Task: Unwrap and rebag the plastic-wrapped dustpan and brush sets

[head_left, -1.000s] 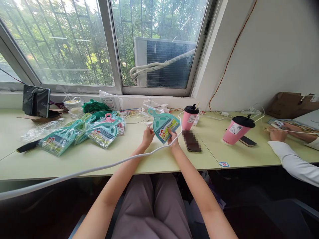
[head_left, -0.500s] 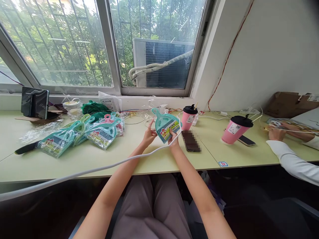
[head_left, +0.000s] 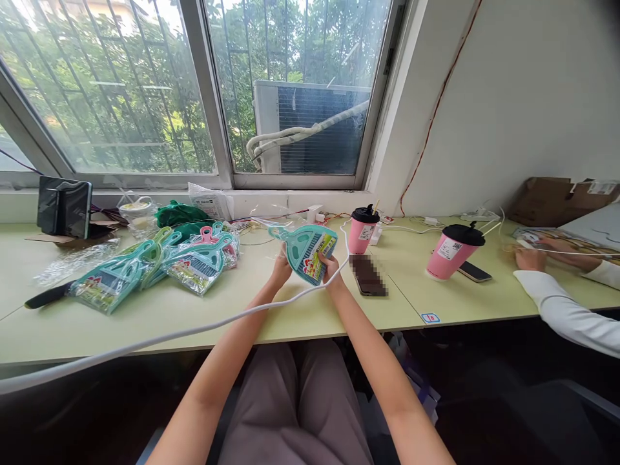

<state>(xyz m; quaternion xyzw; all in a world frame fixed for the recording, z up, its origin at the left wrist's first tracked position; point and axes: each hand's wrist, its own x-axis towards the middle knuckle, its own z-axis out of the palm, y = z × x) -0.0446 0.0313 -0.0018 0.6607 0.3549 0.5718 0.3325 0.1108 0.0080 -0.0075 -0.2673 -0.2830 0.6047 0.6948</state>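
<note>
A teal mini dustpan and brush set [head_left: 301,250] with a yellow-green printed label is held up above the table, its handle pointing left. My right hand [head_left: 330,267] grips the label end, thumb across the front. My left hand [head_left: 281,267] is closed at the handle side, its fingers partly hidden behind the dustpan. Clear plastic film [head_left: 264,221] sticks out past the handle. To the left lies a pile of similar bagged dustpan sets [head_left: 196,263] in teal, green and pink.
A white cable [head_left: 194,331] crosses in front of my arms. Right of my hands are a phone [head_left: 369,276], a pink cup [head_left: 361,234] and another pink cup [head_left: 450,255]. A co-worker's white sleeve [head_left: 557,303] is far right. A tablet [head_left: 65,205] stands left.
The dustpan set has turned so its handle points left instead of up-left. My left hand has moved slightly left, its raised finger now behind the handle.
</note>
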